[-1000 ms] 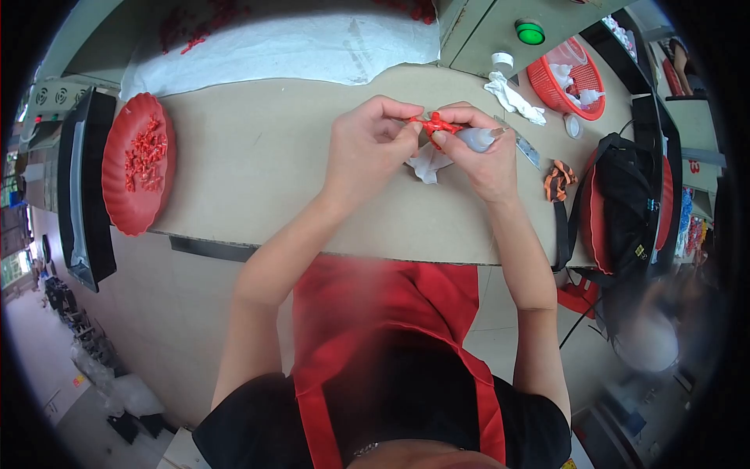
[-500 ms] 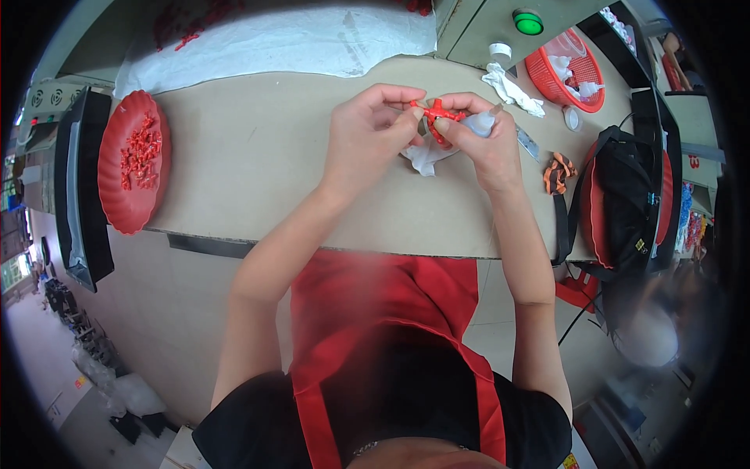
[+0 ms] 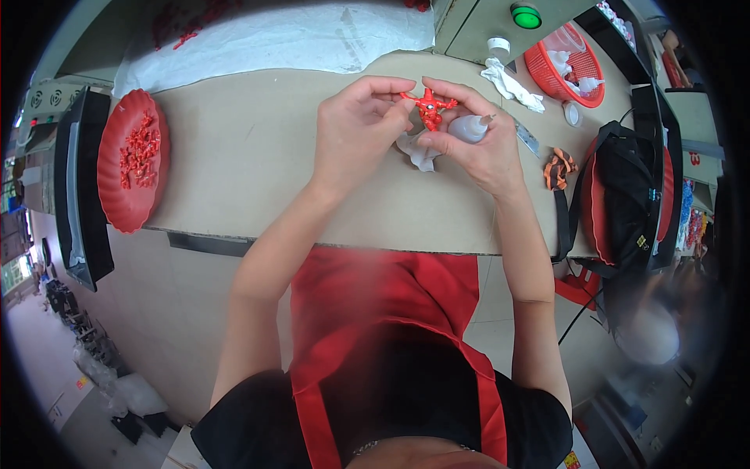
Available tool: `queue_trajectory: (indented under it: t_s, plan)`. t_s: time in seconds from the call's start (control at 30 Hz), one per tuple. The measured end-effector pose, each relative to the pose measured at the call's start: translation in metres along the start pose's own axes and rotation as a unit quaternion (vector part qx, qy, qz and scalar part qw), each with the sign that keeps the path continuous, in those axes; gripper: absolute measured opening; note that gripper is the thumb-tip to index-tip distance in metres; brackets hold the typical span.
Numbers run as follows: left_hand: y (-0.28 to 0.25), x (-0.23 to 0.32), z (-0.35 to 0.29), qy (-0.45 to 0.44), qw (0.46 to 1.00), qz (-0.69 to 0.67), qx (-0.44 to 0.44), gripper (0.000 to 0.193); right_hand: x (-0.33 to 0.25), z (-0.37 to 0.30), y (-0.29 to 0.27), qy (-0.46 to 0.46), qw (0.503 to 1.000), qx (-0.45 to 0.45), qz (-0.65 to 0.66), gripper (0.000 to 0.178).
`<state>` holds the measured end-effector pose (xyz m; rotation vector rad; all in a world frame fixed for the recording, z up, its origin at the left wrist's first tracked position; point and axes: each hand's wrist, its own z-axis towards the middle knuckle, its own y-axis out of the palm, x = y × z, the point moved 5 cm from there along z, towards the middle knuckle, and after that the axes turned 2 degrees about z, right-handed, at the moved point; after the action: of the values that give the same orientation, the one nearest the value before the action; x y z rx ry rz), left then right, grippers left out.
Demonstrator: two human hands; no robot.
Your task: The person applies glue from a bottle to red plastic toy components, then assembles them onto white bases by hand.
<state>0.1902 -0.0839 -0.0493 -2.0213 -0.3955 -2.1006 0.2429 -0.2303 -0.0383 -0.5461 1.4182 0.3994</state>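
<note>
Above the table, my left hand pinches one side of a small glossy red toy figure between thumb and fingers. My right hand curls round a small translucent white squeeze bottle with a thin tip. Its fingers also reach the figure's right side. Beneath the hands, a crumpled white cloth lies on the table, partly covered. Far to the left, a red scalloped tray carries a pile of small red parts.
A white sheet covers the table's back, with red pieces on it. At right are a red basket of white items, a white glove-like cloth, a flat metal tool, an orange-black scrunchie and a black bag.
The red figure has turned upright and risen slightly. My right thumb has come off its front, and the squeeze bottle shows more fully in the palm.
</note>
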Motion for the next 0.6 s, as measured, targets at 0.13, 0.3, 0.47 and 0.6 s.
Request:
queue_trajectory:
  t_s: [0.13, 0.3, 0.47, 0.6]
  plan:
    - [0.0002, -0.0001, -0.0005, -0.018, 1.000, 0.000, -0.017, 0.018, 0.0016, -0.0007, -0.0015, -0.019, 1.000, 0.002, -0.018, 0.045]
    - [0.0007, -0.0011, -0.0021, -0.024, 0.999, -0.002, -0.026, 0.019, 0.0024, 0.0012, -0.0030, -0.081, 0.996, -0.007, -0.038, 0.049]
    - [0.0019, -0.0020, -0.0028, -0.024, 0.999, -0.008, -0.036, 0.020, 0.0008, 0.0015, -0.0032, -0.093, 0.994, -0.022, -0.051, 0.054]
    - [0.0030, -0.0027, -0.0026, -0.030, 0.999, -0.013, -0.041, 0.020, 0.0006, 0.0024, -0.0037, -0.129, 0.989, -0.025, -0.066, 0.053]
